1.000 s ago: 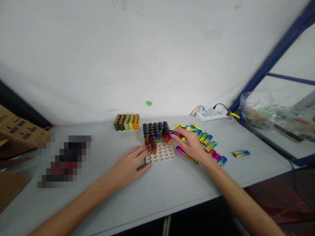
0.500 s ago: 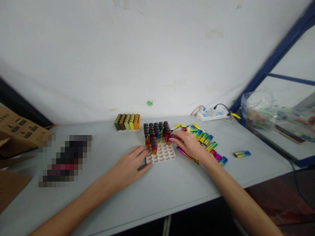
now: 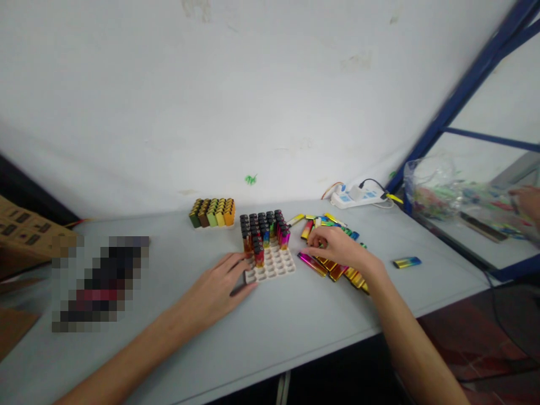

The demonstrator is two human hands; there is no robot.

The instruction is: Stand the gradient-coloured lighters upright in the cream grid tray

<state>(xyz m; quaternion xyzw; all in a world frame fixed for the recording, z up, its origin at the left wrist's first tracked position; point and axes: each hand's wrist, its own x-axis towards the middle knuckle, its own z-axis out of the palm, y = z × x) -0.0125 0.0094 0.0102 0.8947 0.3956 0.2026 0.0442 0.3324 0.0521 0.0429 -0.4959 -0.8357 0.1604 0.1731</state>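
Observation:
A white tray (image 3: 276,264) with round-edged holes holds several upright lighters with black tops, packed toward its back and left. My left hand (image 3: 228,278) rests at the tray's left edge, thumb and fingers around that corner, so it grips the tray. Over the loose pile to the right, my right hand (image 3: 331,244) has curled fingers; what they hold, if anything, is hidden. Shiny coloured lighters (image 3: 337,270) lie under and around that hand. A pink lighter (image 3: 284,239) stands at the right side of the upright group.
Behind on the left stands a block of green, brown and orange lighters (image 3: 213,212). A power strip (image 3: 358,196) lies by the wall. One lighter (image 3: 407,262) lies apart at right. Cardboard boxes (image 3: 29,230) are at far left. Another person's hand (image 3: 529,202) shows at far right.
My right hand has left the pink lighter in the tray and moved right, over the loose lighters. Another person's hand has appeared at the far right. The view has shifted slightly.

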